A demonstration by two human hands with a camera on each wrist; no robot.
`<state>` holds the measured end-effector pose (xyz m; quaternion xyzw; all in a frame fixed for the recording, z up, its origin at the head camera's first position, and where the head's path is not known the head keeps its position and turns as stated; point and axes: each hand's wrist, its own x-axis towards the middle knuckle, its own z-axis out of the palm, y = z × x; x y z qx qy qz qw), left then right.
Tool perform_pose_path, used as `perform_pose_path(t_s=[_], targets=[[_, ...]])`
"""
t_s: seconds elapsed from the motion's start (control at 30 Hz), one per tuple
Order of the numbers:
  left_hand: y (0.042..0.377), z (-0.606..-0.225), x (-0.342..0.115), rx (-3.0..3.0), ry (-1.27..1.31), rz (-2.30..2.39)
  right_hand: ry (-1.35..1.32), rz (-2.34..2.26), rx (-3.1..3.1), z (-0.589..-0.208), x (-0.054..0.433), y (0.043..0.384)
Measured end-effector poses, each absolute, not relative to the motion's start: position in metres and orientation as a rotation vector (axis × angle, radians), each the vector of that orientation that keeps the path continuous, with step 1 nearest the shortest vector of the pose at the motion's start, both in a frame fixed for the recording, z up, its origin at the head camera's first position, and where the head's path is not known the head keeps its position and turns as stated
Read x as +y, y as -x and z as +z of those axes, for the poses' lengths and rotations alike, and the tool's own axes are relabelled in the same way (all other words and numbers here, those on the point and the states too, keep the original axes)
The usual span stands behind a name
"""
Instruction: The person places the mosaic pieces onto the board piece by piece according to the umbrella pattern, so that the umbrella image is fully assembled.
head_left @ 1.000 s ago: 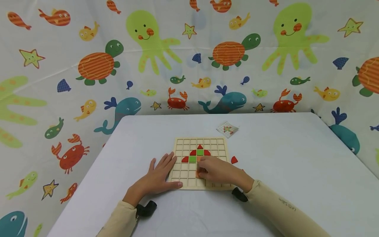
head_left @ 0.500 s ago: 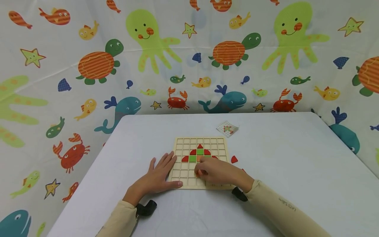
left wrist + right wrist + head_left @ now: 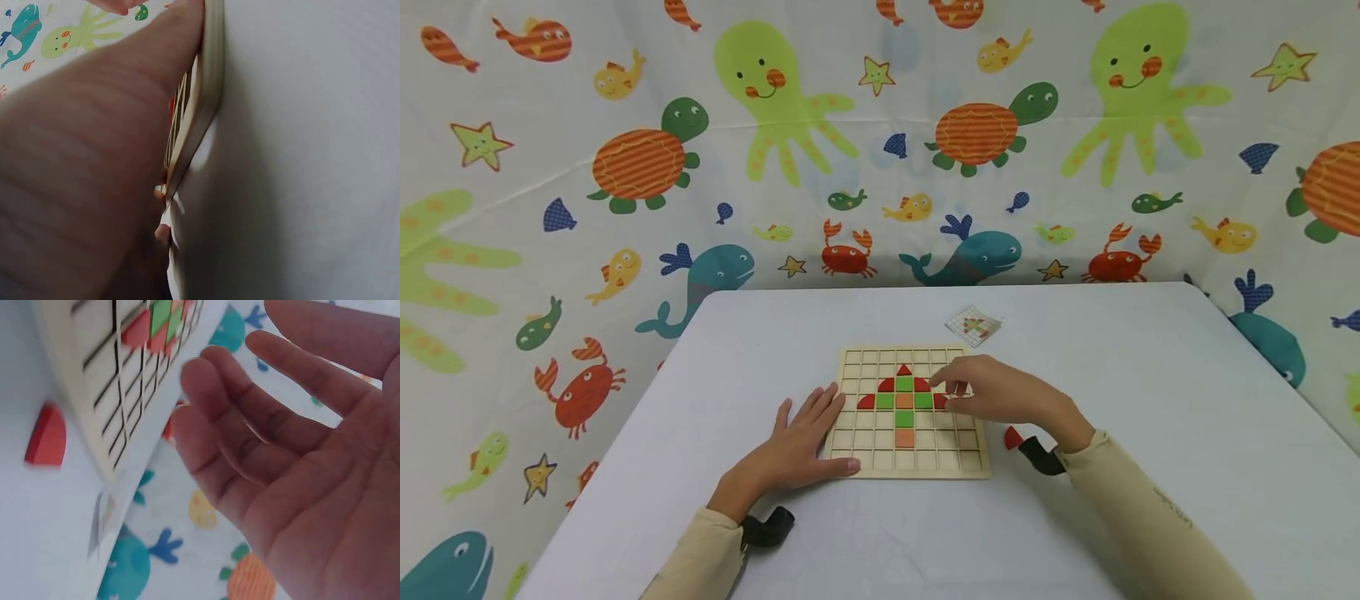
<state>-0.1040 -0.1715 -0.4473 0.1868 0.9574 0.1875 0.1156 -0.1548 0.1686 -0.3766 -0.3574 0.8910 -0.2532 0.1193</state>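
My left hand [image 3: 801,446] rests with spread fingers along the left edge of a wooden grid board [image 3: 857,462], thumb on its near left corner. My right hand [image 3: 1000,390] hovers over the board's right side, fingers loosely bent, holding nothing in the right wrist view [image 3: 300,469]. Down the board's middle run a red triangle [image 3: 904,370], a green square [image 3: 904,384], an orange square [image 3: 905,401], a lower green square [image 3: 904,419] and a lower orange square [image 3: 905,437]. Red rounded pieces [image 3: 866,402] and green squares [image 3: 885,401] flank them.
A loose red rounded piece [image 3: 1012,437] lies on the white table [image 3: 1120,367], right of the board. Behind the board is a small card [image 3: 973,326] printed with a coloured grid pattern. A sea-animal curtain [image 3: 880,225] hangs at the back.
My right hand has risen off the lower orange square and moved right and away, uncovering the middle column of squares. The left hand has stayed in place.
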Motion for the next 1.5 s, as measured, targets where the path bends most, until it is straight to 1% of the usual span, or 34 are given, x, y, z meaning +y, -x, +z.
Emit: perform_pose_path(t_s=[0.2, 0.4, 0.57, 0.97, 1.17, 1.5], targets=[[0.104, -0.448, -0.172, 2.807, -0.535, 0.543, 0.819, -0.724, 2.613, -0.380, 0.198, 0.172], [0.102, -0.449, -0.173, 2.812, -0.538, 0.556, 0.664, -0.685, 2.579, -0.391, 0.209, 0.181], [0.103, -0.448, -0.173, 2.818, -0.537, 0.553, 0.646, -0.676, 2.563, -0.398, 0.211, 0.184], [0.105, -0.447, -0.171, 2.822, -0.548, 0.547, 0.715, -0.611, 2.560, -0.403, 0.217, 0.188], [0.104, -0.446, -0.170, 2.814, -0.554, 0.550, 0.670, -0.600, 2.544, -0.398, 0.219, 0.182], [0.105, -0.448, -0.171, 2.815, -0.555, 0.553, 0.593, -0.437, 2.581, -0.394, 0.211, 0.176]])
